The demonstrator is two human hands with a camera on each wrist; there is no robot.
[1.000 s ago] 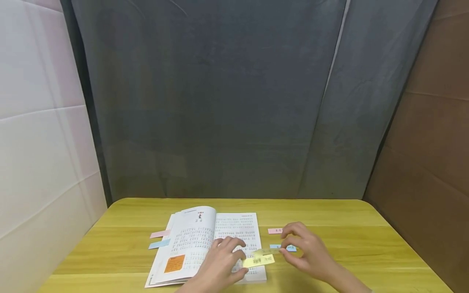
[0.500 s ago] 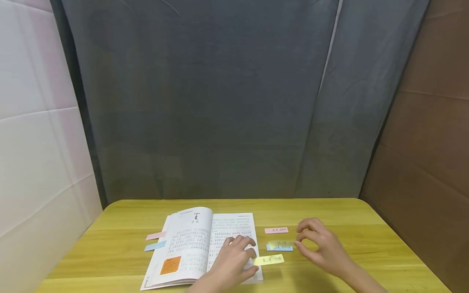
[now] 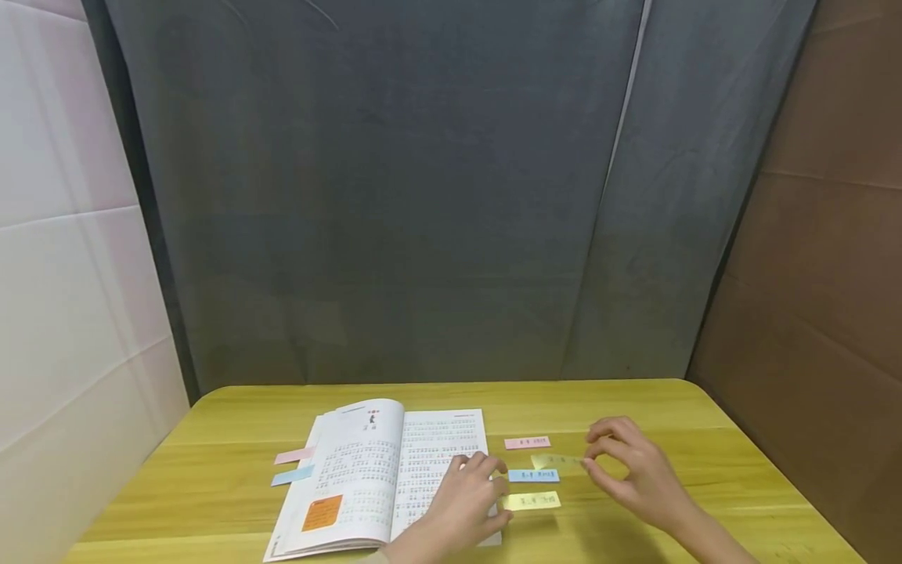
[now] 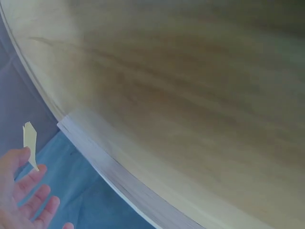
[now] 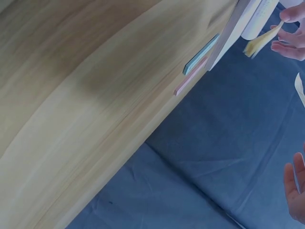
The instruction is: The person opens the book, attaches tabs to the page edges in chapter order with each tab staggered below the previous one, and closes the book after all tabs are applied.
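An open book [image 3: 380, 478] lies on the yellow wooden table [image 3: 705, 470]. My left hand [image 3: 496, 493] rests on its right page, fingertips touching the left end of a yellow sticky note [image 3: 533, 500] that lies flat beside the book. My right hand [image 3: 588, 458] hovers to the right and pinches a pale, see-through yellow strip [image 3: 557, 461] just above the table. A blue note [image 3: 533, 475] and a pink note [image 3: 527, 442] lie between the two hands. In the right wrist view the book's edge [image 5: 238, 21] and the yellow note [image 5: 259, 43] show at the top right.
A pink note [image 3: 294, 455] and a blue note [image 3: 291, 475] stick out left of the book; an orange sticker [image 3: 322, 513] sits on its left page. A grey curtain [image 3: 423, 196] hangs behind the table, a white wall at left, brown board at right.
My right hand has drawn the pale strip rightward, away from the yellow note and off the blue one. The yellow note now lies flat by the book. The left hand stays on the page.
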